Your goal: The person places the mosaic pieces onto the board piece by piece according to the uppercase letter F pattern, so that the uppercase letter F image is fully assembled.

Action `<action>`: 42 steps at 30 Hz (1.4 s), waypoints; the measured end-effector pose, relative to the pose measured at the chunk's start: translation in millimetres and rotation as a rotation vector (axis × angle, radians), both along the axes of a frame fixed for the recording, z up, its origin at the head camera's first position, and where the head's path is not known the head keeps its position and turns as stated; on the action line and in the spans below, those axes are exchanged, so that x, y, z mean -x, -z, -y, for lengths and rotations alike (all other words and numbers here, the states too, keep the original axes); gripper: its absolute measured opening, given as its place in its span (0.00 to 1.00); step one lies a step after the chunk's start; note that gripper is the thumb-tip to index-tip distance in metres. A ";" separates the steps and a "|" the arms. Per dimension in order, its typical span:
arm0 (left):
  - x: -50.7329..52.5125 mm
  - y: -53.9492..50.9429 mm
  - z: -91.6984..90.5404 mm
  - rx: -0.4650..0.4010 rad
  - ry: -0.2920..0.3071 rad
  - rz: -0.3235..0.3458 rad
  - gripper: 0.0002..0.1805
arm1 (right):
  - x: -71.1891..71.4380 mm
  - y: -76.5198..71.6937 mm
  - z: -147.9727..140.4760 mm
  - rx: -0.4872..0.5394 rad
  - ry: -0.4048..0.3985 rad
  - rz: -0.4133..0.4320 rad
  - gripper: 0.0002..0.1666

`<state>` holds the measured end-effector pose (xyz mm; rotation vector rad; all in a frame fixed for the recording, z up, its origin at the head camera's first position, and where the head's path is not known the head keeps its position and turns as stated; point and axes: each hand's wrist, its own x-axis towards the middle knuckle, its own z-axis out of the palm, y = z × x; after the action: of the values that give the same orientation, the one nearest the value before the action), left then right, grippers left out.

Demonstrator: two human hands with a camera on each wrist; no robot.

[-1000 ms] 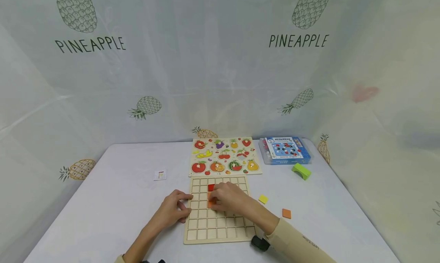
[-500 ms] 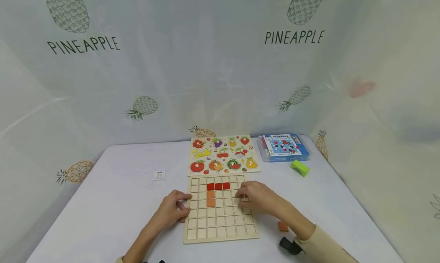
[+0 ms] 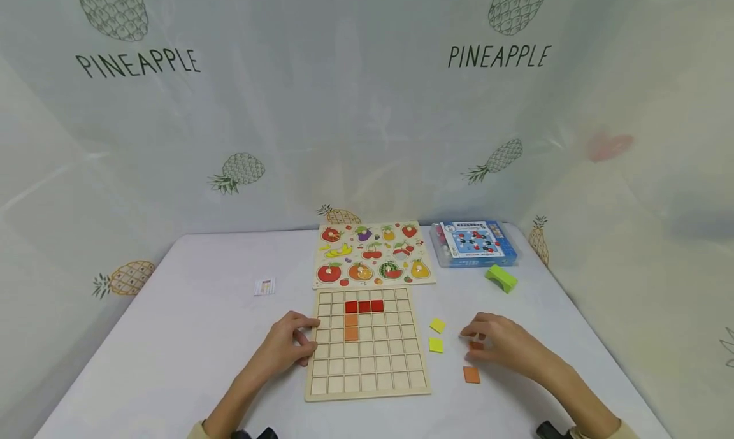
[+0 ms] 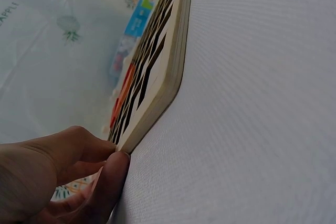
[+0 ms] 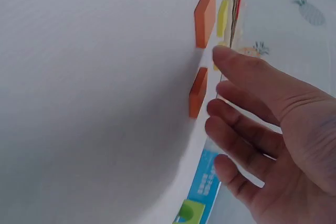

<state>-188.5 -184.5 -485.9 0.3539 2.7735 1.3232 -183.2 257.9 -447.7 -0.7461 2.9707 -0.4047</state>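
Having left the board [image 3: 387, 362], the right hand [image 3: 507, 343] is hovering loose, holding nothing, by an orange tile [image 5: 198, 93] on the tabletop [image 3: 172, 337]. Yellow tiles [image 3: 436, 345] are sitting between it and the board. The left hand [image 3: 287, 340] is touching the board's left edge, loosely. Only the right wrist view is showing space beside the orange tile.

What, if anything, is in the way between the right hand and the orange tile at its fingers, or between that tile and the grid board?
Nothing visible stands between the right hand and the orange tile. Two yellow tiles lie between that tile and the grid board, but they look flat enough to pass over.
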 end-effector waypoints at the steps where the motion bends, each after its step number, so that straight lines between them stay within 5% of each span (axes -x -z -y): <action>1: 0.0 -0.6 0.0 0.002 0.002 -0.002 0.22 | -1.2 1.4 -4.0 -0.012 0.003 -0.008 0.18; 16: 0.4 -0.2 1.8 -0.029 0.037 0.028 0.23 | 3.4 6.3 -17.9 -0.030 -0.112 -0.055 0.12; 42: 0.3 0.4 3.9 -0.048 0.068 -0.003 0.24 | 12.2 9.9 -12.2 0.016 -0.166 -0.123 0.10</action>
<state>-188.8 -188.5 -486.3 0.4488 2.7097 1.3760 -195.4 270.0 -457.6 -1.0468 2.9881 -0.3861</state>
